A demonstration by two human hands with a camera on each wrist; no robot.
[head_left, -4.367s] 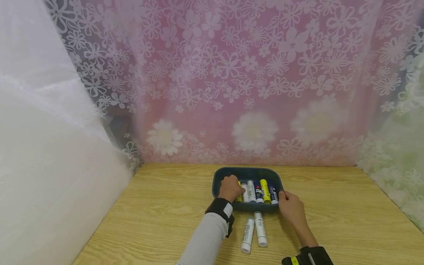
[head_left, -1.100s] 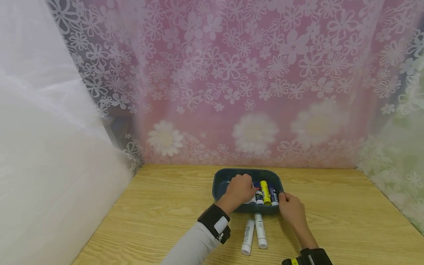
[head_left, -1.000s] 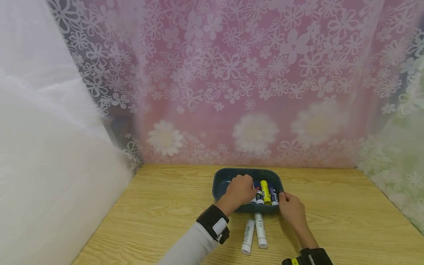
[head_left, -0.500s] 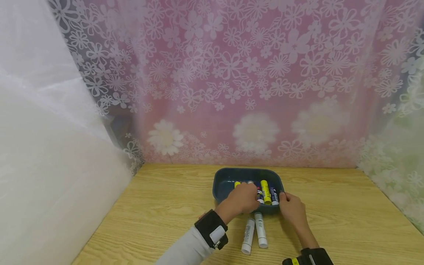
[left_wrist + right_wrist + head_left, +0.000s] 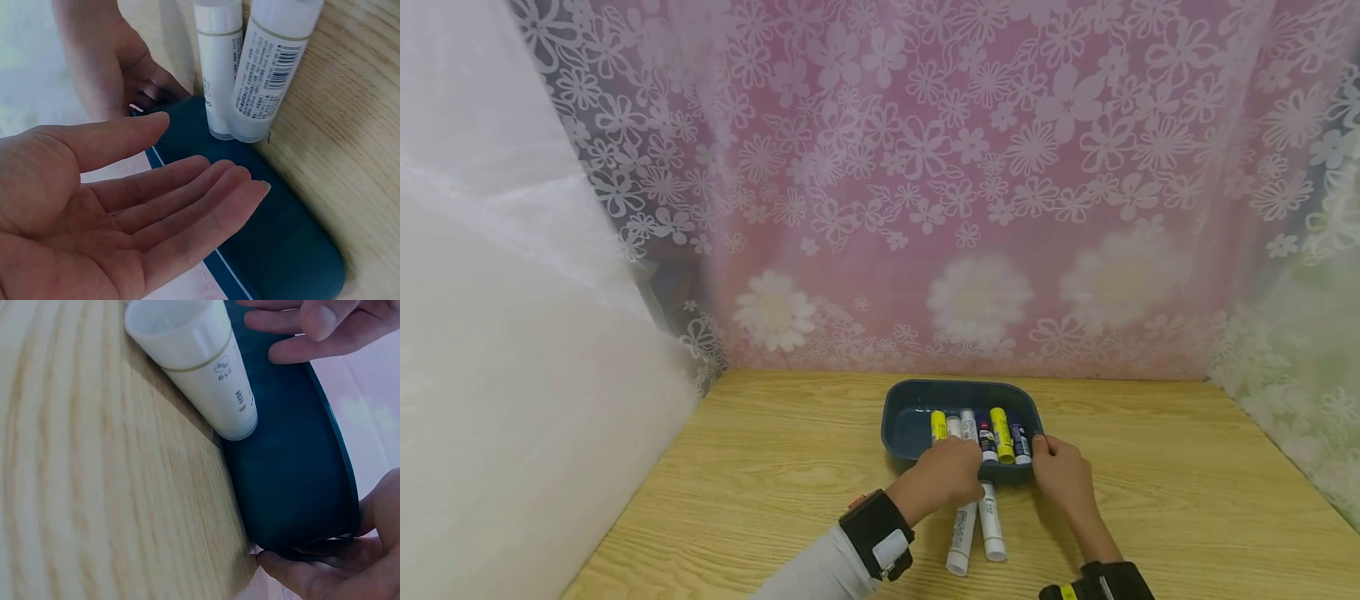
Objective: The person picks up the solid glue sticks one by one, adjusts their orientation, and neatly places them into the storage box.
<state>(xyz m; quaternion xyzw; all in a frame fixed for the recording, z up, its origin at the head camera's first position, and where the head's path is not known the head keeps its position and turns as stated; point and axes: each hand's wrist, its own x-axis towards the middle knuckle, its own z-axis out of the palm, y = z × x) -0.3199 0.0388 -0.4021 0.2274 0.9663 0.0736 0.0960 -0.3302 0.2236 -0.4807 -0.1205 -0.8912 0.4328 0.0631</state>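
Observation:
A dark teal plastic box (image 5: 906, 421) holds a row of glue sticks: a yellow one (image 5: 1002, 435), a white one (image 5: 967, 423), dark blue ones and others. My left hand (image 5: 947, 472) hovers at the box's near edge, covering part of that rim and the lower ends of some sticks. In the left wrist view its fingers are extended, the palm bare. With thumb and fingers, my right hand (image 5: 1063, 477) pinches the box's right end. Two white glue sticks, one left (image 5: 961, 542) and one right (image 5: 991, 525), lie on the table before the box.
The wood-grain table (image 5: 775, 467) reaches back to a pink flowered curtain (image 5: 880, 167). A pale sheet (image 5: 535, 333) hangs along the left, and a green-white flowered curtain (image 5: 1300, 358) along the right.
My left hand has moved from the left of the row, over the sticks, to the near rim, uncovering the yellow and white sticks there. The right hand keeps its grip; the loose sticks stay put.

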